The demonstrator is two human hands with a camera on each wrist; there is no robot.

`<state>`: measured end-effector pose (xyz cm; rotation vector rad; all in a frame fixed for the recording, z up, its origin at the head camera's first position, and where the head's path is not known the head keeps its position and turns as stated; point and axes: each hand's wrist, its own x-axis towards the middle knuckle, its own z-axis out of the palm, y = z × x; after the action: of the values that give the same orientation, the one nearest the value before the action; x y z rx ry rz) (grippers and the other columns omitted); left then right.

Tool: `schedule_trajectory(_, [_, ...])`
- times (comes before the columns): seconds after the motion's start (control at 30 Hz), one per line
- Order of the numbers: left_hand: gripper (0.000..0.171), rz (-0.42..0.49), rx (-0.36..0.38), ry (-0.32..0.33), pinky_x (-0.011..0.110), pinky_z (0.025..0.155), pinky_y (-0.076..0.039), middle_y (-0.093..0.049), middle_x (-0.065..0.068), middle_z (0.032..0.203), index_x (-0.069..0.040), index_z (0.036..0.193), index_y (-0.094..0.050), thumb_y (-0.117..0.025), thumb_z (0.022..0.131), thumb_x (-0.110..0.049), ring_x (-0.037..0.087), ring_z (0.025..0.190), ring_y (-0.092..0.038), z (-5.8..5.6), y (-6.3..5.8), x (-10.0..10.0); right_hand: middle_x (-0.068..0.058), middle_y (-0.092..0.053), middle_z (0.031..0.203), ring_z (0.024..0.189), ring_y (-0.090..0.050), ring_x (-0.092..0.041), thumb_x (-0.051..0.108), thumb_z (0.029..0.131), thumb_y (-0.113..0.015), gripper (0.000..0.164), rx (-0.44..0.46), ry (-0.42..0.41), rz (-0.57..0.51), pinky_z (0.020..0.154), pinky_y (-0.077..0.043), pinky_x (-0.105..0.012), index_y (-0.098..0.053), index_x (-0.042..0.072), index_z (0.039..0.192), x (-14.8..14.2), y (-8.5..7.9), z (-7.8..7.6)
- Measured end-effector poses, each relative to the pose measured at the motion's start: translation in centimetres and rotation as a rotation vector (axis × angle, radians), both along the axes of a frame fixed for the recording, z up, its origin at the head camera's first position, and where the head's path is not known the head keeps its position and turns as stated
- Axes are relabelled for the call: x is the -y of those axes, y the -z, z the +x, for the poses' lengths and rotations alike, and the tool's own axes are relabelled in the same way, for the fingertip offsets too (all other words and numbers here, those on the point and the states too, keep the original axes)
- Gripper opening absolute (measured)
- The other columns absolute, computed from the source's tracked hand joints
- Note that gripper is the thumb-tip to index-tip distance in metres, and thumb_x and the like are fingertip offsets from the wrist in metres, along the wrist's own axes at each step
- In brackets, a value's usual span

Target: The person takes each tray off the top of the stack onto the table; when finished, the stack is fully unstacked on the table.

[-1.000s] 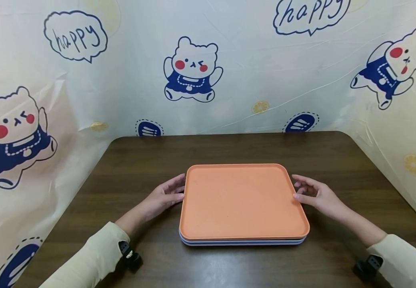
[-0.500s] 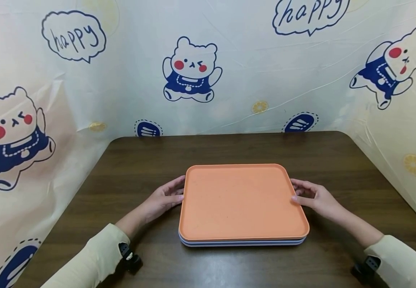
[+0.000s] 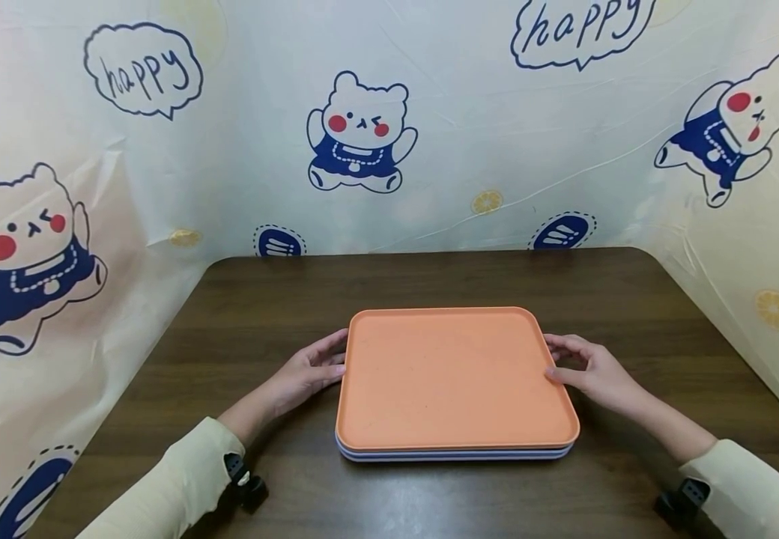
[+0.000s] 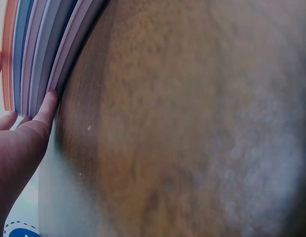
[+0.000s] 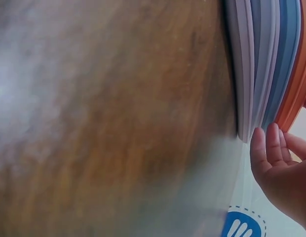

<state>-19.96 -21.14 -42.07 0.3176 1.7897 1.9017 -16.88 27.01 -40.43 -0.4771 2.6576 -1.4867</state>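
An orange tray [image 3: 457, 378] lies on top of a stack of several trays, with blue edges [image 3: 457, 454] showing below it at the front. In the wrist views the lower trays show blue, grey and pale pink sides. At the stack's left side is my left hand [image 3: 308, 376], its fingertips touching the tray sides; its little finger [image 4: 50, 98] reaches the lowest tray. My right hand [image 3: 592, 370] is at the right side, thumb on the orange rim and fingertips [image 5: 272, 132] against the sides. Both hands' fingers look fairly straight. Parts of both are hidden behind the stack.
The stack sits on a dark wooden table [image 3: 261, 292] with rounded far corners. Behind and beside it hangs a pale printed sheet [image 3: 457, 112]. Each wrist carries a small black camera, the left camera [image 3: 251, 490] close above the table.
My right hand has moved slightly left, its fingers closing up to the stack and its thumb onto the orange rim. My left hand and the trays look nearly unchanged.
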Motion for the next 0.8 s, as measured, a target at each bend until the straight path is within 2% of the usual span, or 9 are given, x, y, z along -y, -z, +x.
schedule_trajectory(0.37, [0.073, -0.014, -0.014, 0.007, 0.036, 0.103, -0.040, -0.017, 0.009, 0.160, -0.013, 0.155, -0.021, -0.063, 0.095, -0.011, 0.029, 0.141, -0.030, -0.1, 0.1, -0.1, -0.018, -0.057, 0.114, 0.097, -0.057, -0.021, 0.008, 0.089, -0.069, 0.050, -0.037, 0.019, 0.029, 0.075, -0.052, -0.022, -0.052, -0.007, 0.133, 0.3, -0.9, -0.2])
schedule_trajectory(0.53, [0.075, -0.037, -0.023, 0.006, 0.035, 0.103, -0.040, -0.017, 0.007, 0.160, -0.014, 0.155, -0.022, -0.065, 0.094, -0.013, 0.028, 0.141, -0.029, -0.2, 0.2, -0.2, -0.017, -0.061, 0.109, 0.092, -0.057, -0.020, 0.007, 0.088, -0.068, 0.050, -0.024, 0.041, 0.050, 0.072, -0.052, -0.022, -0.052, -0.009, 0.133, 0.1, -1.6, -0.6])
schedule_trajectory(0.63, [0.076, -0.049, -0.023, 0.001, 0.035, 0.103, -0.039, -0.018, 0.007, 0.160, -0.015, 0.155, -0.023, -0.067, 0.093, -0.013, 0.028, 0.142, -0.029, -0.2, 0.2, -0.2, -0.022, -0.063, 0.110, 0.091, -0.060, -0.018, 0.006, 0.089, -0.068, 0.051, 0.011, 0.040, 0.028, 0.071, -0.054, -0.024, -0.050, -0.011, 0.134, 0.0, -2.1, -0.9])
schedule_trajectory(0.8, [0.077, -0.048, -0.031, 0.005, 0.037, 0.104, -0.039, -0.019, 0.008, 0.159, -0.014, 0.155, -0.023, -0.067, 0.092, -0.010, 0.028, 0.142, -0.028, -0.1, 0.2, -0.2, -0.029, -0.057, 0.124, 0.094, -0.064, -0.014, 0.008, 0.090, -0.066, 0.055, 0.116, 0.025, -0.039, 0.073, -0.056, -0.029, -0.045, -0.010, 0.138, -0.3, -3.0, -1.5])
